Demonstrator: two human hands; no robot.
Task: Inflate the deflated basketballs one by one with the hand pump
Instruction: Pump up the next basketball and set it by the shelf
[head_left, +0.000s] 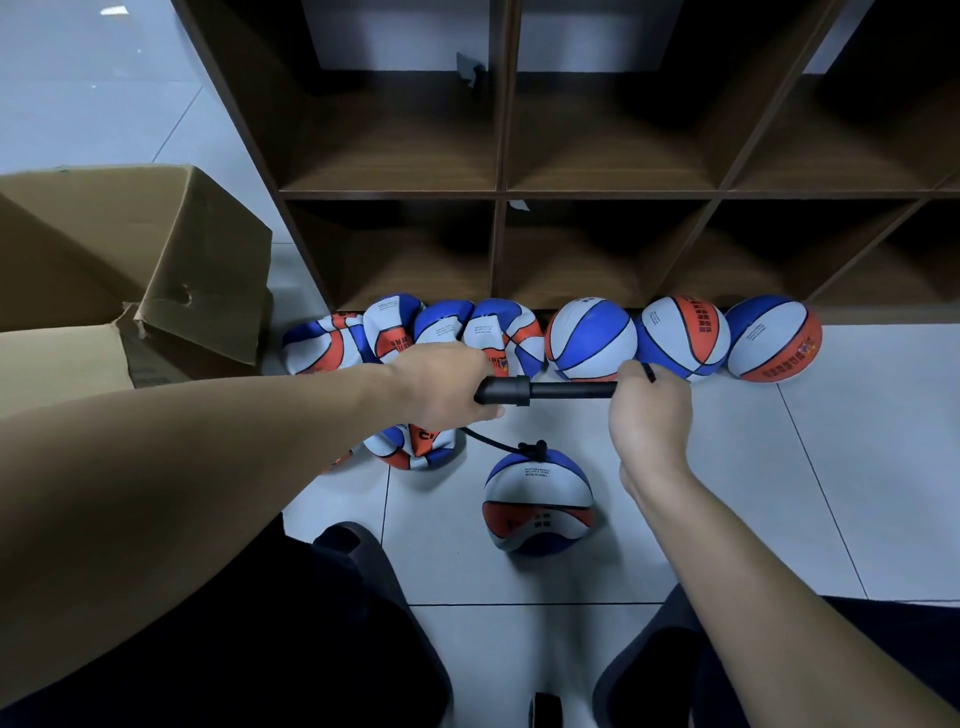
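My left fingers (480, 410) are wrapped around the barrel of the hand pump (524, 391), and my right fingers (631, 374) are curled round its handle, the black rod showing between the two hands. The pump is held level above the floor. Its hose (491, 441) drops to the valve of the ball being filled (537, 499), which sits on the tiles between my knees and looks nearly round, slightly soft at the top.

Progress, as judged: three inflated balls (680, 338) stand at the right of the row against the shelf unit (498, 192). Four flat balls (405, 332) lean at the left of that row, and one more crumpled ball (410, 449) lies under my left wrist. So roughly five remain after this one.

Containers: the cardboard box (156, 270) at left stands open; I cannot see what is inside. The shelf compartments in view hold no balls.
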